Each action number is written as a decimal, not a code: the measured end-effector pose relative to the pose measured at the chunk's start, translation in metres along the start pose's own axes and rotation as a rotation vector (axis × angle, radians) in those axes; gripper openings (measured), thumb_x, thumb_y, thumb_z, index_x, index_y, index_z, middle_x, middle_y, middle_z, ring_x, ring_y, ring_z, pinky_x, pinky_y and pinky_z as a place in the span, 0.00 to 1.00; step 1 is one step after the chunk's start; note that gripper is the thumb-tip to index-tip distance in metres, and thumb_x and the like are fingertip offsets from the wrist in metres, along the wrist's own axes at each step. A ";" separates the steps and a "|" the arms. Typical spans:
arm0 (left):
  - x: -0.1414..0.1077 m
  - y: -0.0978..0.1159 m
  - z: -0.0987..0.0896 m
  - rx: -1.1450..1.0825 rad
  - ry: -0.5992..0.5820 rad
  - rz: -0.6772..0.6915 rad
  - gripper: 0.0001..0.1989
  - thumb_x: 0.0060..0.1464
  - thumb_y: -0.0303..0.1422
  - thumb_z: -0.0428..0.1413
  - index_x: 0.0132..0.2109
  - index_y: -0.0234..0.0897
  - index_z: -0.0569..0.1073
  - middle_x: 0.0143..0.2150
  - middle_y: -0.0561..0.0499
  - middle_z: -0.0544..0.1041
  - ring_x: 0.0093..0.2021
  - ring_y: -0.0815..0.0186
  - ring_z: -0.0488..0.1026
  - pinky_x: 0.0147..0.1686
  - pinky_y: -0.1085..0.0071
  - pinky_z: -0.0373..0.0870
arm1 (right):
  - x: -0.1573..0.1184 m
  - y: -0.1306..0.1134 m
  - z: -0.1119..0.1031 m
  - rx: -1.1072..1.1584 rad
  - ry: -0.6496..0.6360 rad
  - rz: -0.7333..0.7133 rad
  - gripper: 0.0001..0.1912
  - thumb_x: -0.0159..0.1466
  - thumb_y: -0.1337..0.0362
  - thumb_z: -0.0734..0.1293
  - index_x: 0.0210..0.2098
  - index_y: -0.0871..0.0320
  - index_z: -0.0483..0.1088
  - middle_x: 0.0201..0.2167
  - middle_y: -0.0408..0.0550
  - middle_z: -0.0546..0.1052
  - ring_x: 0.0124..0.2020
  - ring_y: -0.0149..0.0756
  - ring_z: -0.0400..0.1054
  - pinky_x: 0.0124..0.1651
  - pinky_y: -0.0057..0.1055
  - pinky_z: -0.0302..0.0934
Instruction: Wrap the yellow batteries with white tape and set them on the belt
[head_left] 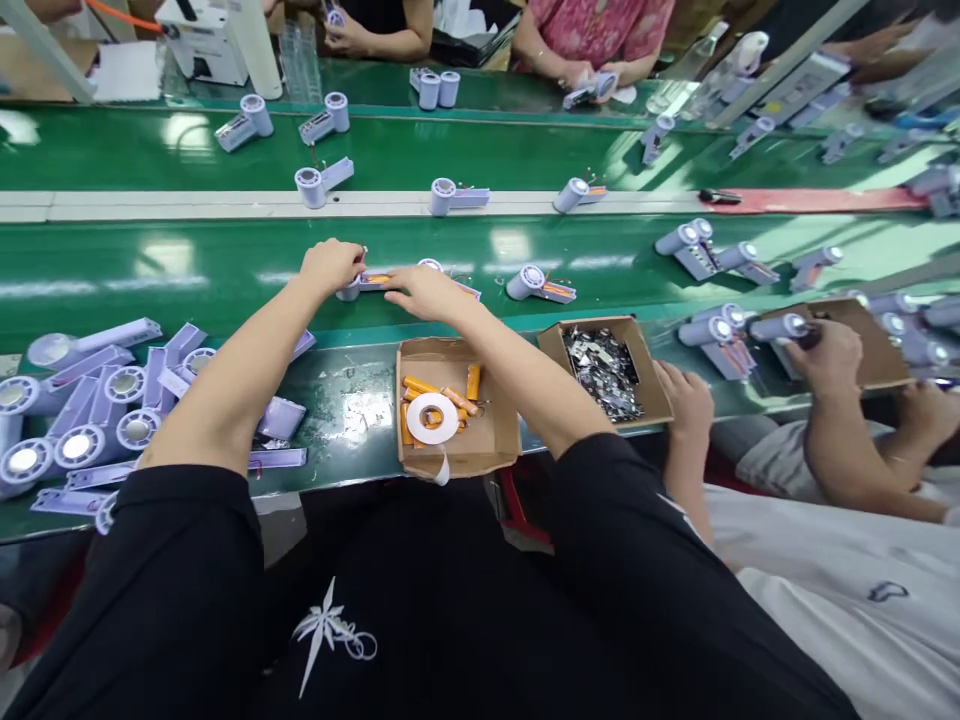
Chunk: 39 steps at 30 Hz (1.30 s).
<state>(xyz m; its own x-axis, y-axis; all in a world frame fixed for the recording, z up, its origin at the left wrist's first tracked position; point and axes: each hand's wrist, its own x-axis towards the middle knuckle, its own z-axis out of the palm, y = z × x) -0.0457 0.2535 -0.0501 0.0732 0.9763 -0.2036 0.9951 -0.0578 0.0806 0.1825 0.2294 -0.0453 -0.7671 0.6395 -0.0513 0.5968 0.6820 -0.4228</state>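
Observation:
On the green belt point(247, 262), my left hand point(331, 268) is closed at the round head of a lavender fan unit point(349, 290), its fingertips pinched near the top. My right hand point(426, 293) reaches over the orange-lined handle point(375, 281) of the same unit, fingers bent and partly spread; whether it grips the handle is hard to make out. Another lavender unit point(430, 265) lies partly hidden behind my right hand. Below my hands, a cardboard box point(495, 440) holds orange battery cells point(472, 382) and a white tape roll point(432, 418).
Lavender units point(79, 445) are piled at the left. A box of small metal parts point(602, 370) stands right of my right forearm, beside a co-worker's hands point(829, 355). More units point(529, 282) lie along the belt; other people sit across it.

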 end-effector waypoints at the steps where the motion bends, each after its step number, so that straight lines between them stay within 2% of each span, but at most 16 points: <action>1: -0.016 0.010 -0.005 0.030 0.044 0.009 0.20 0.68 0.41 0.57 0.60 0.36 0.81 0.57 0.33 0.83 0.61 0.42 0.77 0.59 0.52 0.70 | -0.033 -0.010 -0.005 0.061 0.093 0.023 0.20 0.78 0.60 0.61 0.58 0.59 0.81 0.59 0.55 0.84 0.57 0.47 0.77 0.60 0.40 0.64; 3: -0.061 0.037 -0.009 0.051 0.120 0.169 0.20 0.71 0.42 0.55 0.58 0.34 0.81 0.54 0.33 0.83 0.58 0.44 0.78 0.55 0.55 0.72 | -0.107 -0.038 -0.003 0.140 0.134 0.153 0.24 0.80 0.53 0.60 0.44 0.59 0.84 0.43 0.52 0.87 0.43 0.41 0.78 0.49 0.35 0.64; 5: -0.115 0.065 -0.003 -0.001 0.061 0.522 0.19 0.73 0.45 0.53 0.52 0.37 0.83 0.50 0.38 0.84 0.53 0.50 0.79 0.51 0.59 0.73 | -0.175 -0.071 0.014 0.100 -0.049 0.336 0.31 0.76 0.41 0.64 0.30 0.58 0.82 0.29 0.51 0.84 0.33 0.41 0.75 0.40 0.36 0.60; 7: -0.163 0.091 0.014 -0.072 -0.073 0.892 0.16 0.71 0.46 0.57 0.50 0.40 0.83 0.49 0.43 0.85 0.53 0.54 0.80 0.53 0.62 0.73 | -0.222 -0.097 0.037 0.090 -0.177 0.382 0.29 0.71 0.38 0.70 0.31 0.57 0.82 0.31 0.52 0.85 0.36 0.44 0.77 0.40 0.36 0.58; 8: -0.182 0.101 0.024 -0.083 -0.099 0.989 0.15 0.70 0.45 0.59 0.51 0.40 0.83 0.50 0.43 0.85 0.54 0.55 0.79 0.55 0.61 0.73 | -0.236 -0.105 0.049 0.103 -0.193 0.384 0.25 0.71 0.41 0.71 0.32 0.57 0.82 0.34 0.53 0.86 0.39 0.44 0.78 0.42 0.36 0.58; 10: -0.204 0.114 0.042 -0.079 -0.093 1.027 0.17 0.67 0.43 0.63 0.54 0.37 0.82 0.54 0.41 0.83 0.57 0.52 0.78 0.58 0.59 0.73 | -0.251 -0.112 0.064 0.174 -0.125 0.359 0.18 0.76 0.53 0.69 0.35 0.57 0.82 0.39 0.52 0.87 0.43 0.42 0.79 0.43 0.35 0.58; 12: -0.210 0.119 0.054 -0.065 -0.045 0.950 0.16 0.65 0.39 0.64 0.54 0.34 0.82 0.56 0.38 0.82 0.56 0.50 0.78 0.58 0.56 0.75 | -0.257 -0.112 0.069 0.284 0.030 0.333 0.19 0.79 0.62 0.64 0.33 0.58 0.79 0.36 0.51 0.85 0.39 0.38 0.78 0.42 0.33 0.57; 15: -0.211 0.111 0.054 -0.079 0.091 0.896 0.10 0.66 0.30 0.60 0.51 0.35 0.83 0.54 0.40 0.82 0.56 0.51 0.76 0.57 0.56 0.76 | -0.271 -0.110 0.064 0.438 0.182 0.187 0.22 0.80 0.61 0.62 0.30 0.58 0.77 0.29 0.48 0.80 0.32 0.35 0.72 0.39 0.32 0.58; 17: -0.220 0.099 0.048 -0.085 0.231 0.876 0.09 0.67 0.28 0.58 0.50 0.39 0.83 0.54 0.42 0.82 0.57 0.51 0.73 0.60 0.54 0.74 | -0.283 -0.112 0.056 0.494 0.138 0.042 0.22 0.80 0.60 0.63 0.30 0.58 0.78 0.28 0.47 0.79 0.31 0.35 0.71 0.39 0.32 0.58; 20: -0.247 0.078 0.039 -0.037 0.407 0.730 0.06 0.66 0.29 0.59 0.46 0.42 0.81 0.52 0.42 0.80 0.59 0.49 0.71 0.63 0.48 0.71 | -0.287 -0.110 0.042 0.622 -0.159 -0.196 0.16 0.78 0.58 0.67 0.38 0.57 0.84 0.32 0.46 0.83 0.34 0.34 0.76 0.39 0.29 0.61; 22: -0.265 0.067 0.038 0.002 0.454 0.586 0.05 0.64 0.33 0.61 0.45 0.39 0.80 0.52 0.38 0.78 0.60 0.45 0.68 0.63 0.44 0.70 | -0.271 -0.101 0.034 0.650 -0.355 -0.246 0.13 0.76 0.54 0.71 0.45 0.54 0.85 0.36 0.45 0.86 0.35 0.33 0.78 0.39 0.27 0.63; 25: -0.283 0.061 0.040 0.005 0.429 0.458 0.16 0.64 0.42 0.61 0.50 0.33 0.79 0.56 0.31 0.74 0.61 0.39 0.66 0.62 0.40 0.69 | -0.224 -0.076 0.030 0.314 -0.255 0.046 0.17 0.79 0.55 0.66 0.51 0.57 0.84 0.45 0.53 0.87 0.43 0.41 0.81 0.45 0.31 0.67; 27: -0.288 0.061 0.041 -0.004 0.392 0.481 0.18 0.65 0.42 0.59 0.52 0.32 0.79 0.57 0.30 0.73 0.61 0.39 0.67 0.62 0.41 0.68 | -0.191 -0.060 0.033 0.021 -0.160 0.241 0.19 0.80 0.61 0.61 0.54 0.64 0.81 0.52 0.63 0.85 0.52 0.49 0.80 0.53 0.36 0.68; 31: -0.293 0.064 0.041 -0.009 0.391 0.625 0.12 0.69 0.34 0.56 0.54 0.34 0.78 0.56 0.34 0.77 0.61 0.43 0.69 0.61 0.46 0.70 | -0.160 -0.037 0.039 -0.076 -0.240 0.226 0.17 0.75 0.67 0.67 0.60 0.62 0.79 0.55 0.64 0.83 0.55 0.52 0.79 0.54 0.38 0.69; 34: -0.297 0.066 0.037 -0.050 0.403 0.720 0.13 0.67 0.27 0.57 0.56 0.35 0.78 0.55 0.37 0.80 0.63 0.45 0.69 0.62 0.48 0.71 | -0.173 -0.025 0.032 0.180 -0.036 0.180 0.19 0.69 0.64 0.76 0.58 0.58 0.81 0.51 0.58 0.83 0.51 0.48 0.80 0.54 0.39 0.71; 39: -0.302 0.070 0.030 -0.065 0.415 0.822 0.21 0.61 0.19 0.59 0.59 0.38 0.78 0.54 0.42 0.84 0.64 0.47 0.69 0.64 0.50 0.75 | -0.210 -0.051 0.026 0.899 0.599 0.302 0.18 0.60 0.51 0.82 0.40 0.55 0.79 0.49 0.53 0.86 0.50 0.46 0.82 0.54 0.42 0.77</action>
<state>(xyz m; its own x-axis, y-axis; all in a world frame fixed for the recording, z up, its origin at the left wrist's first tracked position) 0.0034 -0.0521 -0.0119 0.7128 0.6306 0.3069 0.6342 -0.7665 0.1020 0.3074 0.0508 -0.0362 -0.2381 0.9680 0.0789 0.1670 0.1209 -0.9785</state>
